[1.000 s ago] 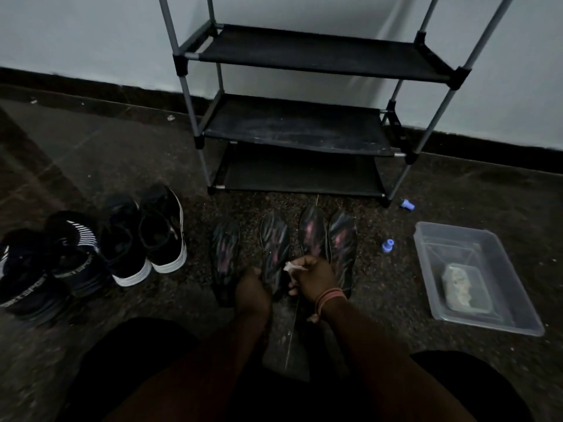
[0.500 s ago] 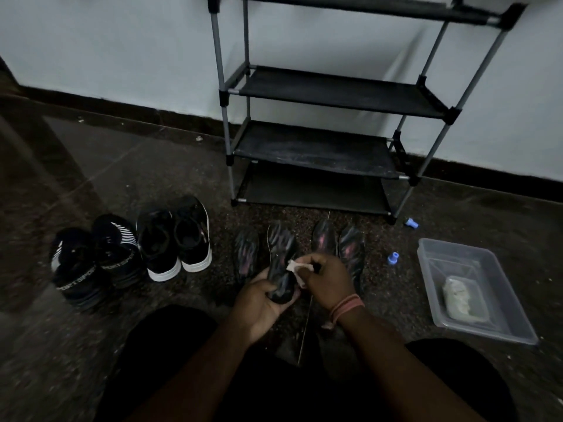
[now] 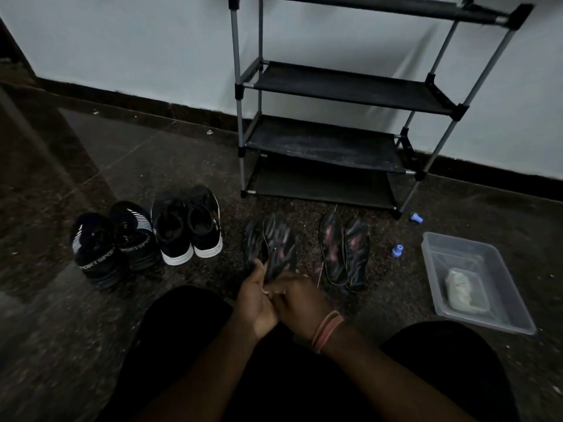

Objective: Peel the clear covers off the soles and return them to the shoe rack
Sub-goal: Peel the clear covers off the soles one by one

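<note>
Head view caught you seated on the dark floor (image 3: 91, 315), both hands low before the shoe rack (image 3: 329, 141); your left hand (image 3: 254, 300) gripped the heel of a sole (image 3: 281, 248), fingers curled round it, while your right hand (image 3: 300, 300) pinched something pale at that heel, too dim to identify. Another sole (image 3: 253, 239) lay just behind; two more soles (image 3: 344, 254) lay right, sneakers (image 3: 185, 226) left, a clear tub (image 3: 502, 284) far right.
</note>
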`<action>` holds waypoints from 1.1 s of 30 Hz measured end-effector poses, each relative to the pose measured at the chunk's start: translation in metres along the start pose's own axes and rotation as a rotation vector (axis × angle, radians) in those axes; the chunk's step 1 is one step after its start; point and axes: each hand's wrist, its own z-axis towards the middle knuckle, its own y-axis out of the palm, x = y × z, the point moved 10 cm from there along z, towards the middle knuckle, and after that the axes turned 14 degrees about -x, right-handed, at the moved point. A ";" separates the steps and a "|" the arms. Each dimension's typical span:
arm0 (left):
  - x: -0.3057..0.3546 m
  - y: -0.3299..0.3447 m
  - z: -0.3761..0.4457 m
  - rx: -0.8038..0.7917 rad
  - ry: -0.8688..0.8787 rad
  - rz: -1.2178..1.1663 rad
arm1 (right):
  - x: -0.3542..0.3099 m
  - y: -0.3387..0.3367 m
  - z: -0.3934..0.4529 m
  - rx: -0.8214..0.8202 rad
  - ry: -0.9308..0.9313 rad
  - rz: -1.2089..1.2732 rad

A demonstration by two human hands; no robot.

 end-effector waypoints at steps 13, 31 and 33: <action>-0.010 -0.014 0.009 0.116 -0.028 -0.018 | 0.033 0.003 0.009 0.100 0.105 0.052; -0.010 -0.024 0.028 0.126 -0.029 0.025 | 0.053 -0.001 0.018 0.149 0.204 0.067; -0.010 -0.020 0.031 0.111 -0.015 0.003 | 0.076 -0.022 0.018 0.267 0.279 0.070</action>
